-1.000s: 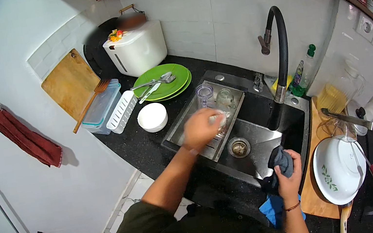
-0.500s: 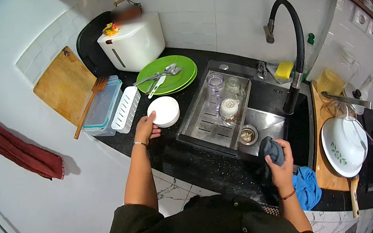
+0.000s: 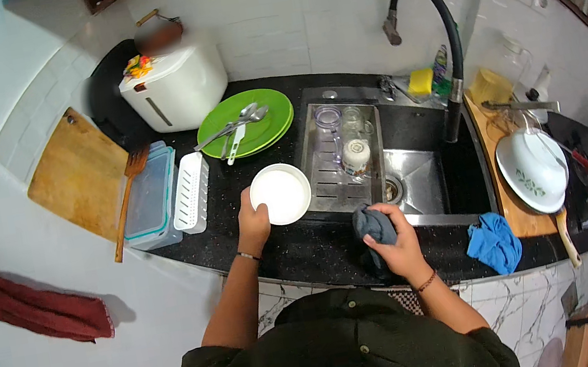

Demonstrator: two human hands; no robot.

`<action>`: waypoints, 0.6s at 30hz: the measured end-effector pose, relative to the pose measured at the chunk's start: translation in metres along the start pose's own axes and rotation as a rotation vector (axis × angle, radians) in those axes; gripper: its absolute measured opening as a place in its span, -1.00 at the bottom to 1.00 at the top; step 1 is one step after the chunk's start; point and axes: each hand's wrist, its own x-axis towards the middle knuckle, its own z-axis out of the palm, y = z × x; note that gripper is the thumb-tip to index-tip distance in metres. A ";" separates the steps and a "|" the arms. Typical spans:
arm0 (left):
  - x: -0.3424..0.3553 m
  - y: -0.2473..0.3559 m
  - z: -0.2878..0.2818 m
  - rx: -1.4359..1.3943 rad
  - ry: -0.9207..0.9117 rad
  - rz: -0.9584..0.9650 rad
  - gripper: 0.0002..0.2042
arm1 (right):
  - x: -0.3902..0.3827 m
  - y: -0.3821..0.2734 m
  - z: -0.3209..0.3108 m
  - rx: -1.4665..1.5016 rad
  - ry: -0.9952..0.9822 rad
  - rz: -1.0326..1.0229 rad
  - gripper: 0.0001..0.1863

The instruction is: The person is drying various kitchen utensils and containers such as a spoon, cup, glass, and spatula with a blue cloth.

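- Grasping a white bowl by its left side with the left hand;
- Clutching a bunched dark grey cloth in the right hand, near the sink

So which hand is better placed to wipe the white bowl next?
Probably your right hand: it grips the dark grey cloth just to the right of the white bowl, while your left hand is occupied, holding the bowl at its left side.
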 end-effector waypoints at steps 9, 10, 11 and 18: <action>-0.018 0.023 0.051 -0.311 -0.165 -0.025 -0.63 | 0.045 -0.018 0.027 -0.280 0.069 -0.351 -0.27; -0.024 0.029 0.059 -0.442 -0.172 -0.073 -0.67 | 0.050 -0.019 0.031 -0.409 0.009 -0.440 -0.27; -0.028 0.025 0.065 -0.464 -0.169 -0.013 -0.68 | 0.052 -0.019 0.034 -0.584 -0.041 -0.504 -0.29; -0.037 0.039 0.080 -0.326 -0.224 0.026 -0.62 | 0.030 0.016 0.031 -0.954 -0.315 -0.348 -0.50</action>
